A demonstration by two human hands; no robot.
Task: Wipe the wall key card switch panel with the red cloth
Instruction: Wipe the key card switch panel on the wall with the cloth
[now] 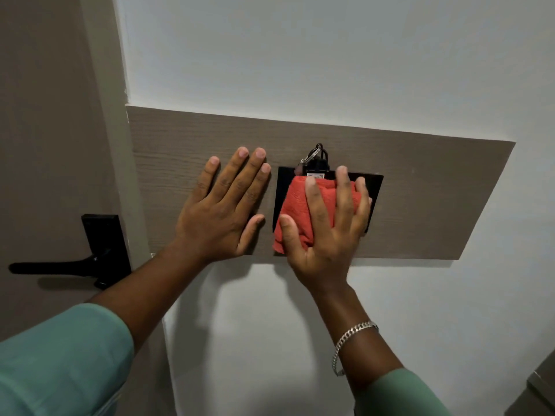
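Observation:
A black key card switch panel point(374, 187) is mounted on a grey-brown wooden board point(435, 199) on the wall. A key card with a key ring point(315, 159) sticks out of its top. My right hand point(327, 232) presses a folded red cloth point(295, 202) flat against the panel, fingers spread over it. The cloth covers most of the panel's left and middle. My left hand point(223, 208) lies flat and spread on the board just left of the panel, holding nothing.
A black door handle point(75, 265) on a black plate sits on the door at the left. White wall point(300, 55) surrounds the board. A silver bracelet point(350, 340) is on my right wrist.

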